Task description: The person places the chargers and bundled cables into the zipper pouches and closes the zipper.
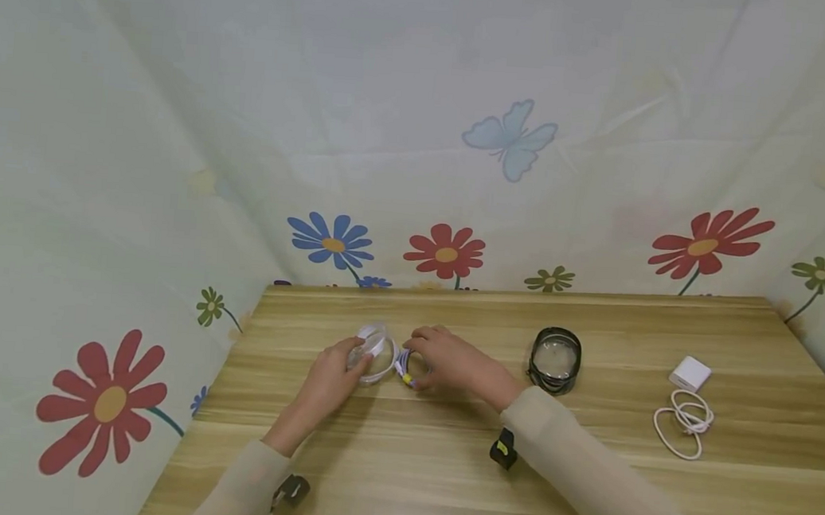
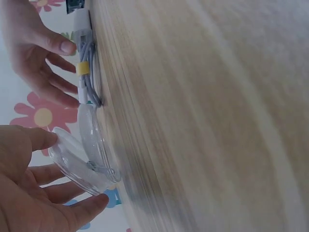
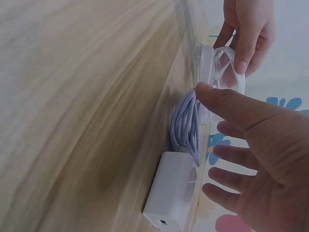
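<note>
A: Which grip is nearer the coil (image 3: 182,121)?

B: The right grip (image 1: 455,364); its fingers are relaxed and spread about the coil, thumb at its edge; whether the thumb presses cannot be told.

A: How does the coil lie from that grip?

B: Just to its left, on the table (image 1: 398,464); seen from above, a ring without a marked long axis; the yellow tie (image 2: 83,68) is on its near side.

A: And the left grip (image 1: 330,375)?

B: It pinches the clear case (image 1: 380,339) by its raised part; the case is open on the table, just left of the coil; the coil thus lies between case and right palm.

A: Farther out?

B: A charger (image 3: 169,191) at the coil's right; then, well apart, the black-rimmed case (image 1: 555,357); farthest right, the white cable (image 1: 695,423).
</note>
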Motion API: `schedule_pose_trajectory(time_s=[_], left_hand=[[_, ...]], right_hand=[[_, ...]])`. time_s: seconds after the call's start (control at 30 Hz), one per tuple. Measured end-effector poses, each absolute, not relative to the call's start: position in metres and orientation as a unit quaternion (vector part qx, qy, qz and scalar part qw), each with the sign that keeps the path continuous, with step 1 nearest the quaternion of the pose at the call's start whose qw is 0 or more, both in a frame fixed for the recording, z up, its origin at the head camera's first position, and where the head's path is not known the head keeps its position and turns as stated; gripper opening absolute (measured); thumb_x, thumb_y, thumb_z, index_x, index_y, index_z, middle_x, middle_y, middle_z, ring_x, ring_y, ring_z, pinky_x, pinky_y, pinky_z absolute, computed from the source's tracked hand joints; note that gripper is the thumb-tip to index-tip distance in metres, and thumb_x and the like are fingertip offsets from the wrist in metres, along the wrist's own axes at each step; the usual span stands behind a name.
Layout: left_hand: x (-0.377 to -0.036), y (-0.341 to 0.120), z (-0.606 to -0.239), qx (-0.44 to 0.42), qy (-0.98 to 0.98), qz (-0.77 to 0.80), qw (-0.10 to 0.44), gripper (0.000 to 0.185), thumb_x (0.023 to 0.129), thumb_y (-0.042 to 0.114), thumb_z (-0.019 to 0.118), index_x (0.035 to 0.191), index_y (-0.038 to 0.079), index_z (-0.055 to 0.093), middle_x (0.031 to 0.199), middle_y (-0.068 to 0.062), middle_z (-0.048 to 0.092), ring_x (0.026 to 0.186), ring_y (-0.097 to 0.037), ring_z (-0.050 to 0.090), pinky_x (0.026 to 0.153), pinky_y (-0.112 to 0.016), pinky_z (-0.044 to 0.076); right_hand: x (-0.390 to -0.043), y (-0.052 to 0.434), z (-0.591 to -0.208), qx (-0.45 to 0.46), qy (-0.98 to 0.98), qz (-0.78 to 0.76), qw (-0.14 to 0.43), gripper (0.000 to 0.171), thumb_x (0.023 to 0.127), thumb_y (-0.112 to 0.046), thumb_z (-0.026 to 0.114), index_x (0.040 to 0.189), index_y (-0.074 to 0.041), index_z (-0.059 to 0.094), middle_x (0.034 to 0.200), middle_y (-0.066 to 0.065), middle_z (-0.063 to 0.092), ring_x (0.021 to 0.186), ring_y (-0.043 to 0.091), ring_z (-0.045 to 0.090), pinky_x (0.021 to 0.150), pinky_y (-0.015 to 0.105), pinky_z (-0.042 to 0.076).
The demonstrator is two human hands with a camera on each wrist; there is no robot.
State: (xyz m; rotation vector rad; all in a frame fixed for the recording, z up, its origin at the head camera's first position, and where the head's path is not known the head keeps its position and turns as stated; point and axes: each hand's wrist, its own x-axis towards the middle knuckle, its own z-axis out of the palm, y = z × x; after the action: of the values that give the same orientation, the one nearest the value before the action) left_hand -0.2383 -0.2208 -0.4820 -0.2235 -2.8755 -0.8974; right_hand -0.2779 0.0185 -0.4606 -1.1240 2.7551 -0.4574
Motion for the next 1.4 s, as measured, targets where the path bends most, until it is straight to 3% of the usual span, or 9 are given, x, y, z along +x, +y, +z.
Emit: schedule_pose_trajectory(time_s=[0.33,0.53,0.7,0.83,0.93,1.03,1.27,1.4], left_hand=[[-0.237,-0.221,-0.481,-0.092,-0.951,-0.288,0.069,0.044,0.103,0.028,0.062,0.131,-0.006,0.064,0.142,-0.027,0.055,0.136,-0.047,0.048,0.114,-0.057,0.036],[-0.237,-0.221,-0.479,-0.114,-0.952,-0.267,0.093,0.040,0.099,0.025,0.068,0.124,-0.006,0.068,0.133,-0.026,0.063,0.127,-0.045,0.057,0.110,-0.055,0.042],[-0.243,-0.224,-0.478,-0.118,-0.952,-0.265,0.097,0.034,0.095,0.027,0.074,0.113,-0.001,0.075,0.119,-0.019,0.072,0.116,-0.037,0.066,0.102,-0.049,0.051],[-0.252,-0.228,-0.469,-0.099,-0.952,-0.286,0.053,0.026,0.091,0.026,0.077,0.103,0.004,0.079,0.106,-0.013,0.076,0.089,-0.029,0.070,0.079,-0.044,0.058],[-0.261,-0.230,-0.457,-0.088,-0.952,-0.294,-0.003,0.023,0.091,0.027,0.076,0.101,0.006,0.079,0.107,-0.013,0.075,0.090,-0.029,0.067,0.079,-0.045,0.056],[-0.269,-0.231,-0.447,-0.101,-0.955,-0.274,-0.040,0.025,0.093,0.029,0.073,0.104,0.007,0.079,0.112,-0.013,0.075,0.108,-0.034,0.067,0.092,-0.050,0.054],[-0.273,-0.231,-0.438,-0.116,-0.959,-0.248,-0.075,0.028,0.094,0.029,0.070,0.106,0.005,0.078,0.114,-0.014,0.074,0.109,-0.034,0.067,0.091,-0.048,0.055],[-0.269,-0.231,-0.438,-0.105,-0.957,-0.259,-0.076,0.028,0.095,0.031,0.071,0.108,0.007,0.078,0.120,-0.015,0.072,0.116,-0.038,0.064,0.097,-0.052,0.053]], right_hand=[[-0.285,0.008,-0.462,-0.368,0.916,-0.134,0.090,0.070,0.083,-0.035,0.086,0.143,-0.011,0.058,0.150,0.013,0.050,0.136,0.035,0.046,0.111,0.044,0.044],[-0.286,0.004,-0.464,-0.385,0.911,-0.123,0.084,0.063,0.083,-0.030,0.087,0.137,-0.011,0.063,0.142,0.011,0.056,0.128,0.033,0.052,0.108,0.042,0.046],[-0.285,0.003,-0.464,-0.401,0.906,-0.114,0.075,0.057,0.081,-0.025,0.087,0.132,-0.011,0.067,0.134,0.010,0.060,0.122,0.034,0.053,0.103,0.042,0.048],[-0.285,0.004,-0.463,-0.401,0.905,-0.114,0.081,0.057,0.079,-0.022,0.087,0.132,-0.012,0.067,0.133,0.011,0.060,0.121,0.035,0.053,0.102,0.043,0.049],[-0.285,0.004,-0.463,-0.396,0.907,-0.112,0.085,0.058,0.080,-0.022,0.087,0.133,-0.013,0.066,0.135,0.011,0.059,0.122,0.035,0.052,0.103,0.043,0.049],[-0.286,0.004,-0.463,-0.390,0.911,-0.108,0.085,0.058,0.080,-0.023,0.087,0.134,-0.013,0.066,0.136,0.011,0.058,0.123,0.035,0.051,0.102,0.042,0.049],[-0.286,0.003,-0.462,-0.391,0.908,-0.114,0.095,0.058,0.082,-0.024,0.086,0.135,-0.012,0.064,0.136,0.012,0.057,0.120,0.031,0.054,0.109,0.048,0.043],[-0.283,0.001,-0.462,-0.389,0.908,-0.121,0.093,0.054,0.082,-0.021,0.086,0.131,-0.012,0.066,0.127,0.012,0.058,0.108,0.030,0.057,0.102,0.048,0.045]])
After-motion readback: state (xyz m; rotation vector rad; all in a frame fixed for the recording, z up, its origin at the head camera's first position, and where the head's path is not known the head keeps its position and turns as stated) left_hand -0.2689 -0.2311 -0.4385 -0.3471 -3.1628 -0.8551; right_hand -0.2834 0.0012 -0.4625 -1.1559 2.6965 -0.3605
